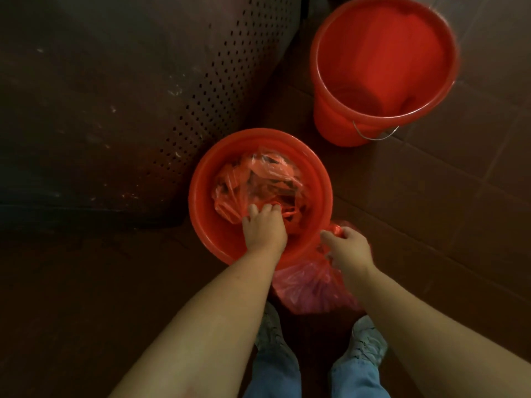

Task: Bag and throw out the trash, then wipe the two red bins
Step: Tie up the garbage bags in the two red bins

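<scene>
On dark floor tiles (431, 196), left hand (264, 228) clutches plastic trash (258, 179) inside a red bin (201, 202), right hand (349, 248) grips a bag (310, 288).

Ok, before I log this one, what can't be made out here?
Head view:
Under the crumpled plastic in the near bin: covered by the plastic and the left hand gripping it.
Inside the red bag: hidden by its tinted film and the right hand holding it.
Floor of the far bin: shadowed, dirt unreadable.
Perforated panel: too dim to identify.
</scene>
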Demonstrator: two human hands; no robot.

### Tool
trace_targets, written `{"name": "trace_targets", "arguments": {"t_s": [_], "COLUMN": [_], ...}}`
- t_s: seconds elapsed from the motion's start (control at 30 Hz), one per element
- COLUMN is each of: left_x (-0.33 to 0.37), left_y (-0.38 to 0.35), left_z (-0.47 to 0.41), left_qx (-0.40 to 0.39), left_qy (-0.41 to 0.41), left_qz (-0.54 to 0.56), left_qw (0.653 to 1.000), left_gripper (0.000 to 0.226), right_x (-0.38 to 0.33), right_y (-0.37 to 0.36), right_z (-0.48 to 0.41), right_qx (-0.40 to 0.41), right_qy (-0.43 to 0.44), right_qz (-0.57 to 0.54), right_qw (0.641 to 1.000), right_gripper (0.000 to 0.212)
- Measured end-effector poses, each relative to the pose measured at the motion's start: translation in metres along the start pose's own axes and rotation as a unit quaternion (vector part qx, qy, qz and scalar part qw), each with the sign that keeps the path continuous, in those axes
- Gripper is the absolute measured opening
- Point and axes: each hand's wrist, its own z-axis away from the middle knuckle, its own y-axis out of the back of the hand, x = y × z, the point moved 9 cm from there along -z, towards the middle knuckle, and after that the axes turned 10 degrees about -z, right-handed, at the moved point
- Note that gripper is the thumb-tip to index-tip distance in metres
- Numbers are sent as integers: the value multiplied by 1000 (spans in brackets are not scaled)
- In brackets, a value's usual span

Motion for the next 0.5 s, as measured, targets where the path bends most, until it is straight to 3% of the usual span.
{"name": "trace_targets", "arguments": {"t_s": [0.2,0.33,0.5], "left_x": [9,10,19], "left_y": [-11,-13,3], "left_z": [-17,-14,-2], "left_qx": [-4,-17,-57], "left_qy": [-17,-18,-48], "left_qz": [-102,-85,-67], "left_qw": [995,996,995], "left_gripper": [31,21,28], "right_x": [-1,4,6], "right_y": [14,22,37], "right_z": [-9,-10,-1], "right_qx": [-12,-12,-8], "right_qy": [-17,-48,-99], "right_qz": [-44,-69,-83], "right_qw": [999,996,992], "right_gripper": [10,8,10]}}
